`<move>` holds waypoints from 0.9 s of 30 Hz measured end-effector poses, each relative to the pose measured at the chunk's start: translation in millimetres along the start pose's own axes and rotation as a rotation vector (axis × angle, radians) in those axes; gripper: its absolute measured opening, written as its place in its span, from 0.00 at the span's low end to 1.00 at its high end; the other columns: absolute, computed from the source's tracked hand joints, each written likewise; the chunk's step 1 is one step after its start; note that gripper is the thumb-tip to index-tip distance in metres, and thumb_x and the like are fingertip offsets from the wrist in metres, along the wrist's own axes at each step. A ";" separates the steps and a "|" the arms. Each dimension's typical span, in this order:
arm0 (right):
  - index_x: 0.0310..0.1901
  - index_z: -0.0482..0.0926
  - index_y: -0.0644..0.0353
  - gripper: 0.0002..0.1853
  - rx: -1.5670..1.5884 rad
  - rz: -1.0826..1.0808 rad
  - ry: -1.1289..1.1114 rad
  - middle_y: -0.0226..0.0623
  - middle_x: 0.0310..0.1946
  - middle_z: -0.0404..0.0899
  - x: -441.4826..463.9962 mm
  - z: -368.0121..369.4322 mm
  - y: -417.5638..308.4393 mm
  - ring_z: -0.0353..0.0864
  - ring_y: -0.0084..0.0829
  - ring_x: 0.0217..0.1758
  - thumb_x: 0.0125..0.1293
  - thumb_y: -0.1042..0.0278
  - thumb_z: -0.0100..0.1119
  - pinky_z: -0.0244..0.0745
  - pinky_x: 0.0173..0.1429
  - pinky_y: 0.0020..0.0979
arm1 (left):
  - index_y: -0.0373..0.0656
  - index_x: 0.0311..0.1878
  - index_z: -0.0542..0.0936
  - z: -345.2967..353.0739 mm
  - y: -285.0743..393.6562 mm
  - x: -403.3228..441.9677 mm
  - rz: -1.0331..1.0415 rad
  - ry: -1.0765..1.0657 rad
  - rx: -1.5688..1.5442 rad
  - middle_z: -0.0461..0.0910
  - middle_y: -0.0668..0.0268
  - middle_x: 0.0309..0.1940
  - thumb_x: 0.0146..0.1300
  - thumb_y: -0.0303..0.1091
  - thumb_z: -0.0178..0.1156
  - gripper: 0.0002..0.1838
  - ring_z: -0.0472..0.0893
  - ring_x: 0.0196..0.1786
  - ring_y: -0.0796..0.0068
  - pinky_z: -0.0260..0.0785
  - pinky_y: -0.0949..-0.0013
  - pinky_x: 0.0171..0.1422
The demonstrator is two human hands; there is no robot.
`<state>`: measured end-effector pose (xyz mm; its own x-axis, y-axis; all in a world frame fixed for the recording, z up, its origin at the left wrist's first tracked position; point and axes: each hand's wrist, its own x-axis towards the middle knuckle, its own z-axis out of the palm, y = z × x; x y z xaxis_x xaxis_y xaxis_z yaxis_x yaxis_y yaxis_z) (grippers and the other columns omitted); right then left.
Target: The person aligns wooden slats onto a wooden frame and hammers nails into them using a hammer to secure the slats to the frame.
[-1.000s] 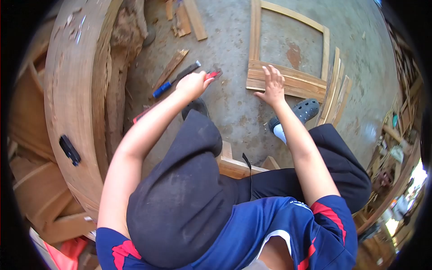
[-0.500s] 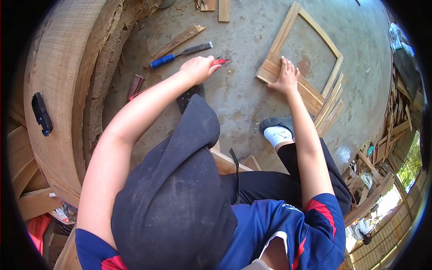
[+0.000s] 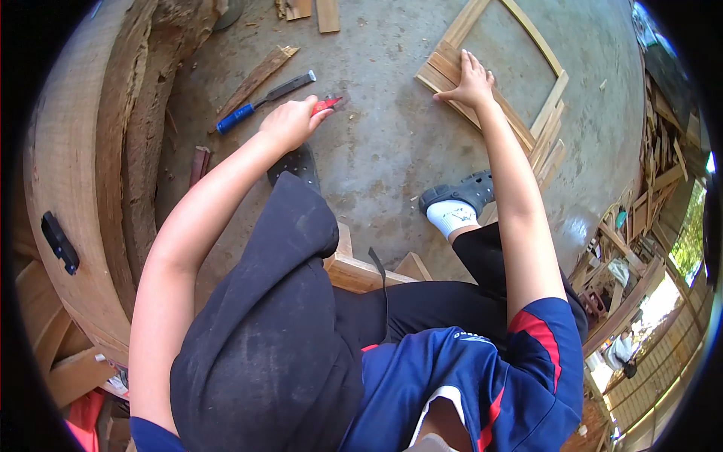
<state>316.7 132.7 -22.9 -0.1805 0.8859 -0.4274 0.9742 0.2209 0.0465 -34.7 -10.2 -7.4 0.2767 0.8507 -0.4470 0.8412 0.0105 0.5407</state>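
My left hand [image 3: 290, 124] is closed around a small red tool [image 3: 327, 105] with a dark tip, held over the concrete floor and pointing right. Its exact kind is hard to make out. Beside that hand lies a chisel [image 3: 265, 101] with a blue handle. My right hand [image 3: 473, 81] rests on the broad lower rail of a wooden frame [image 3: 514, 132], fingers spread and stretched over it, the thumb at the near edge. The frame has a curved far rail [image 3: 535, 38] and an open middle.
A large timber slab [image 3: 71, 151] with a rough edge runs along my left, bearing a black object [image 3: 59, 242]. Wood offcuts [image 3: 260, 75] lie on the concrete floor [image 3: 369, 151]. My shoe [image 3: 467, 193] is near the frame. Piled scrap wood [image 3: 659, 181] lines the right side.
The whole view has shifted, so floor items appear further left. The wooden frame and my right hand now appear higher in view. My left hand keeps its hold on the red tool.
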 end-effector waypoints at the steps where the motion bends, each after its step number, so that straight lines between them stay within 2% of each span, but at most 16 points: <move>1: 0.74 0.44 0.55 0.73 -0.001 0.016 0.001 0.41 0.74 0.49 -2.6 -2.9 3.5 0.49 0.45 0.76 0.26 0.38 0.79 0.43 0.74 0.57 | 0.40 0.38 0.73 -0.9 0.4 0.8 -0.002 0.001 0.011 0.80 0.47 0.29 0.68 0.56 0.49 0.24 0.80 0.36 0.44 0.71 0.47 0.38; 3: 0.74 0.43 0.49 0.73 -0.157 -0.013 -0.070 0.42 0.74 0.49 -8.6 -6.7 10.2 0.50 0.45 0.76 0.25 0.44 0.81 0.48 0.73 0.57 | 0.41 0.38 0.73 -2.0 2.3 0.6 0.006 -0.008 0.027 0.80 0.47 0.29 0.68 0.55 0.49 0.23 0.80 0.36 0.43 0.71 0.47 0.38; 4: 0.74 0.42 0.43 0.73 -0.173 -0.007 -0.061 0.43 0.73 0.51 -13.6 -6.2 12.6 0.53 0.47 0.74 0.26 0.49 0.82 0.53 0.72 0.57 | 0.40 0.39 0.72 -3.1 3.3 0.3 -0.012 -0.019 0.015 0.80 0.46 0.29 0.68 0.54 0.50 0.22 0.79 0.37 0.43 0.70 0.47 0.39; 7: 0.74 0.42 0.41 0.71 -0.048 -0.008 -0.102 0.45 0.71 0.56 -13.4 -6.4 23.1 0.57 0.48 0.72 0.28 0.51 0.82 0.56 0.71 0.55 | 0.39 0.39 0.72 -2.5 2.5 0.7 -0.010 -0.027 -0.010 0.79 0.44 0.29 0.68 0.51 0.51 0.21 0.79 0.37 0.41 0.69 0.47 0.40; 8: 0.74 0.43 0.39 0.70 -0.049 -0.032 -0.048 0.46 0.68 0.60 -9.6 -4.2 24.6 0.61 0.49 0.69 0.29 0.55 0.82 0.60 0.70 0.51 | 0.40 0.39 0.71 -0.7 0.9 0.6 -0.009 -0.012 -0.004 0.79 0.45 0.29 0.68 0.52 0.50 0.21 0.79 0.37 0.42 0.69 0.46 0.39; 12: 0.74 0.44 0.41 0.68 -0.026 -0.022 -0.030 0.48 0.65 0.62 19.6 -14.4 32.8 0.65 0.50 0.66 0.29 0.57 0.81 0.66 0.68 0.45 | 0.40 0.38 0.71 1.1 1.1 -0.5 -0.029 -0.003 0.004 0.79 0.45 0.28 0.68 0.52 0.50 0.21 0.79 0.37 0.41 0.69 0.45 0.39; 17: 0.74 0.45 0.39 0.67 -0.038 -0.086 0.000 0.53 0.64 0.64 72.3 -41.3 45.9 0.66 0.54 0.64 0.31 0.55 0.80 0.67 0.67 0.45 | 0.40 0.38 0.71 -2.5 -1.0 2.1 -0.035 -0.028 -0.004 0.79 0.45 0.29 0.68 0.50 0.50 0.20 0.79 0.37 0.41 0.69 0.45 0.38; 19: 0.74 0.40 0.43 0.73 -0.001 0.006 -0.127 0.49 0.70 0.54 91.9 -62.6 43.9 0.57 0.51 0.71 0.27 0.51 0.83 0.60 0.72 0.42 | 0.40 0.38 0.70 -3.8 -0.6 2.0 -0.046 -0.049 0.002 0.79 0.45 0.29 0.68 0.50 0.51 0.20 0.79 0.37 0.41 0.69 0.45 0.38; 20: 0.74 0.41 0.43 0.73 -0.013 0.010 -0.098 0.51 0.69 0.55 99.0 -64.8 42.1 0.59 0.52 0.70 0.26 0.53 0.83 0.60 0.72 0.43 | 0.40 0.38 0.70 -4.6 -0.7 1.0 -0.058 -0.055 -0.010 0.79 0.45 0.29 0.68 0.50 0.51 0.20 0.79 0.37 0.41 0.69 0.45 0.38; 21: 0.74 0.42 0.45 0.73 0.482 -0.447 -0.116 0.54 0.69 0.55 94.7 -79.1 66.0 0.58 0.53 0.70 0.25 0.52 0.83 0.60 0.72 0.43 | 0.40 0.38 0.70 -6.2 -1.4 1.7 -0.047 -0.062 -0.006 0.79 0.45 0.29 0.68 0.50 0.51 0.20 0.79 0.37 0.42 0.69 0.46 0.38; 23: 0.74 0.41 0.48 0.73 0.006 -0.098 -0.043 0.57 0.67 0.57 121.4 -60.6 52.9 0.60 0.56 0.68 0.26 0.53 0.83 0.61 0.71 0.43 | 0.40 0.38 0.70 -7.9 0.5 2.6 -0.037 -0.071 -0.004 0.79 0.45 0.29 0.68 0.51 0.51 0.20 0.79 0.37 0.42 0.70 0.46 0.38; 27: 0.74 0.42 0.51 0.72 -0.005 -0.083 -0.047 0.59 0.64 0.60 111.5 -57.5 47.3 0.62 0.58 0.66 0.27 0.54 0.82 0.63 0.69 0.43 | 0.40 0.39 0.70 -11.9 0.2 4.2 -0.029 -0.089 0.035 0.79 0.46 0.29 0.68 0.51 0.51 0.20 0.79 0.37 0.42 0.70 0.47 0.39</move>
<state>334.8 265.4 -16.3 -0.2541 0.8442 -0.4720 0.9554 0.2949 0.0131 -38.9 -0.4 -0.7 0.2914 0.8000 -0.5244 0.8646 0.0143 0.5022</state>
